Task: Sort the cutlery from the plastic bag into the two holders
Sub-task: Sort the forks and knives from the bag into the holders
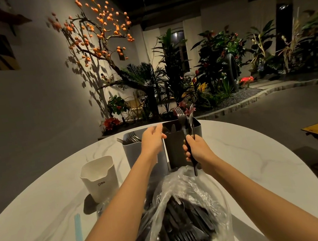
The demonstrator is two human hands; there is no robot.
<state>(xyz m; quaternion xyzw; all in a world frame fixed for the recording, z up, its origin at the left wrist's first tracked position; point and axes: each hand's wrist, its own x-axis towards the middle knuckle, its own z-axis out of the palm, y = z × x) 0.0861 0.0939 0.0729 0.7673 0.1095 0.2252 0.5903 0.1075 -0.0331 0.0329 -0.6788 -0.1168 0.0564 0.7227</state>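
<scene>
The person's right hand grips a mixed bundle of black plastic cutlery, fork and spoon heads upward, held above the matte black rectangular holder. The left hand, fingers relaxed and loosely spread, hovers at that holder's rim beside the pale grey rectangular holder, which contains forks. The crinkled transparent plastic bag, still heavily loaded with black cutlery, lies nearest the person on the smooth white marble-patterned round table. Risk: releasing the unsorted bundle would mix types. Smooth handles may slip; a knocked holder could tip.
</scene>
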